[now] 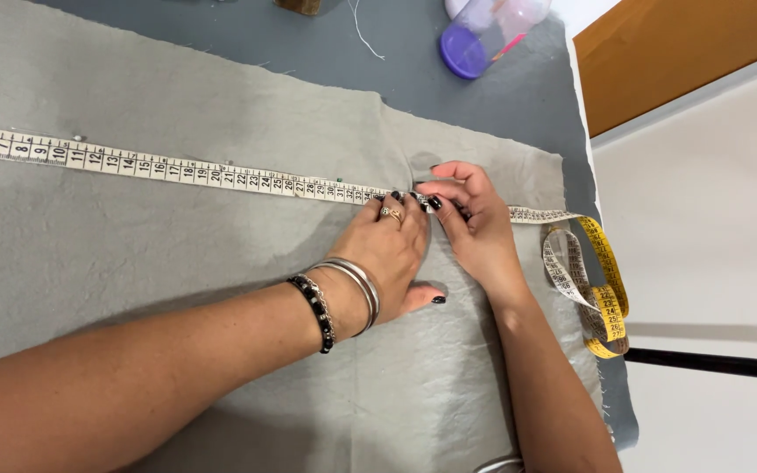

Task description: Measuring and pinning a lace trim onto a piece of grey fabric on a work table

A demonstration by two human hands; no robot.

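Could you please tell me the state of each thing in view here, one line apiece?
Tape measure: stretched flat across the cloth, its far end looped loose at the table edge.
Grey cloth: spread flat, slightly creased.
Left hand: palm down, pressing the tape onto the cloth.
Right hand: fingers pinched at the tape.
Plastic container: lying on its side, purple lid on.

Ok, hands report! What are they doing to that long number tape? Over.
Left hand flat, pressing the measuring tape onto the grey fabric. Right hand pinching at the tape beside it. Purple-lidded container far off, nothing blocking.
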